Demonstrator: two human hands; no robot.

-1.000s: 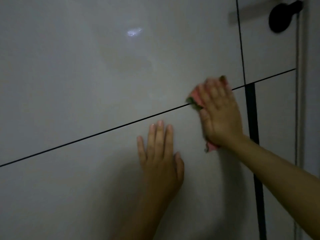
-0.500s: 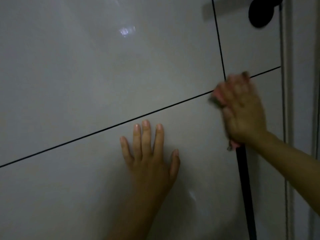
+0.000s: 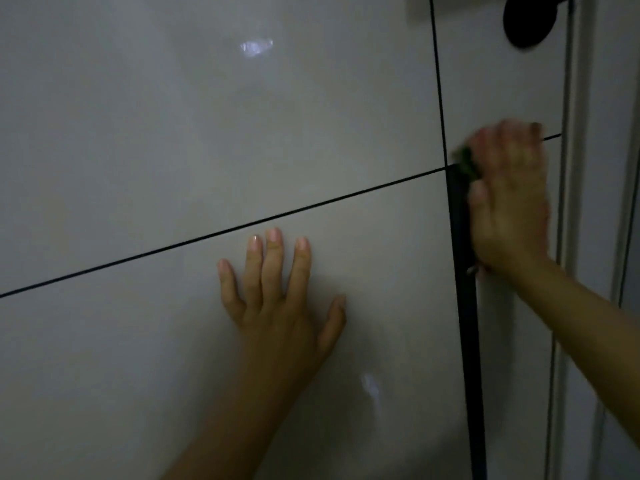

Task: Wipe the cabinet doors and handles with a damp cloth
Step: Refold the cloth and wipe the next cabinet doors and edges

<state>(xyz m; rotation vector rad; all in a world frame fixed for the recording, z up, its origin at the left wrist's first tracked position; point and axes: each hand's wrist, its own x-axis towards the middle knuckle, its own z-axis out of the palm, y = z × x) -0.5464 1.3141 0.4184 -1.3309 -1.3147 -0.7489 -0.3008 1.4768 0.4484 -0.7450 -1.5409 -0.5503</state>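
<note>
Glossy pale grey cabinet doors (image 3: pixel 207 133) fill the view, split by thin dark gaps. My left hand (image 3: pixel 277 296) lies flat with spread fingers on the lower left door (image 3: pixel 104 375). My right hand (image 3: pixel 509 195), blurred, presses a cloth (image 3: pixel 467 162) flat against the narrow lower right door, just right of the long black vertical handle strip (image 3: pixel 465 306). Only a green corner of the cloth shows by my index finger and a pink scrap below my wrist; the rest is under the palm.
A round black knob (image 3: pixel 530 19) sits on the upper right door at the top edge. A pale frame or wall edge (image 3: pixel 595 202) runs down the right side, close to my right hand. A light reflection shines on the upper door.
My right hand has slid the cloth to the right, from the wide lower door across the black strip onto the narrow right door. My left hand stays flat on the lower door.
</note>
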